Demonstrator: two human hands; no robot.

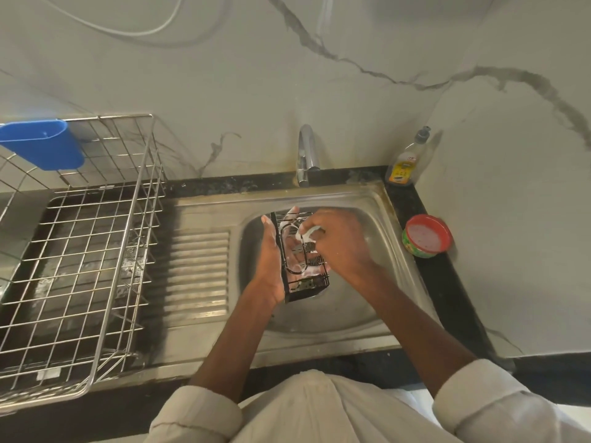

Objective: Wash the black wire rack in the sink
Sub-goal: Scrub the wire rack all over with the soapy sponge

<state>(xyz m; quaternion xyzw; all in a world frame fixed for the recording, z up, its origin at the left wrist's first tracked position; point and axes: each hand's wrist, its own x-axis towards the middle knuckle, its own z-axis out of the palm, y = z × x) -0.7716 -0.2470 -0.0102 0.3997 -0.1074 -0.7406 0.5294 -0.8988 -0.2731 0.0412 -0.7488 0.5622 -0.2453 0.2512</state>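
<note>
A small black wire rack, flecked with white foam, is held tilted over the steel sink. My left hand grips it along its left side, fingers wrapped behind the wires. My right hand is closed on a pale soapy scrubber and presses it against the rack's upper part. Most of the scrubber is hidden by my fingers. The tap stands behind the basin with no water running from it.
A large steel wire dish rack with a blue plastic cup holder fills the counter left of the ribbed drainboard. A dish-soap bottle and a red-rimmed soap tub stand on the black counter at the right.
</note>
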